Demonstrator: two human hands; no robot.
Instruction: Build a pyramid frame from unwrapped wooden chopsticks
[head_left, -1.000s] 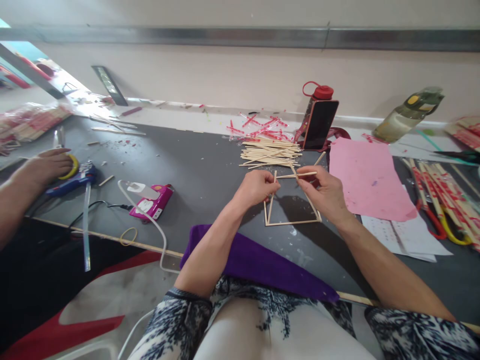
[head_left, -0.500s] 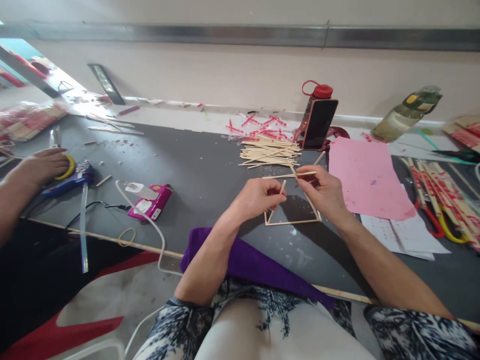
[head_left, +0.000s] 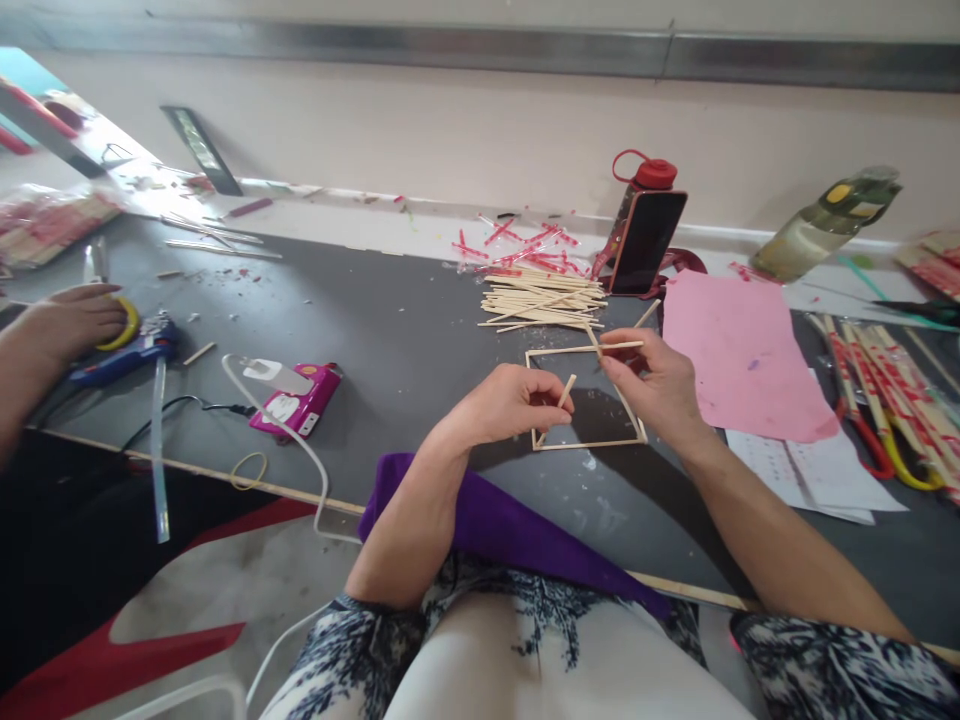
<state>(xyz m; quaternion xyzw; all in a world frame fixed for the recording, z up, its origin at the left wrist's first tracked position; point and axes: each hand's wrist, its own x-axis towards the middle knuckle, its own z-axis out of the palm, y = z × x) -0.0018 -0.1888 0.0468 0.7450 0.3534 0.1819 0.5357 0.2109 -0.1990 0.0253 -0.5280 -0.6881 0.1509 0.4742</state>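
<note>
A square frame of thin wooden sticks point(head_left: 589, 444) lies on the grey table in front of me. My left hand point(head_left: 514, 405) is at its left side, thumb and fingers pinching a wooden stick point(head_left: 569, 388) that leans up from near the lower left corner. My right hand point(head_left: 656, 378) is over the upper right corner, closed on a wooden stick point(head_left: 591, 333) that slants up between its fingertips. Whether these sticks are joined to the frame is hard to see. Beyond the hands lies a pile of loose wooden sticks point(head_left: 536, 298).
A phone point(head_left: 646, 245) leans on a red-capped bottle. Pink paper point(head_left: 742, 350), scissors point(head_left: 862, 435) and packaged sticks lie to the right. At left, a co-worker's hand point(head_left: 79, 320) rests by yellow-handled scissors and a blue glue gun point(head_left: 124, 358). A pink power strip point(head_left: 304, 405) has a white cable.
My left hand has dropped slightly, leaving more of the frame's upper left corner in view. The right hand keeps its grip. The whole view has shifted a little.
</note>
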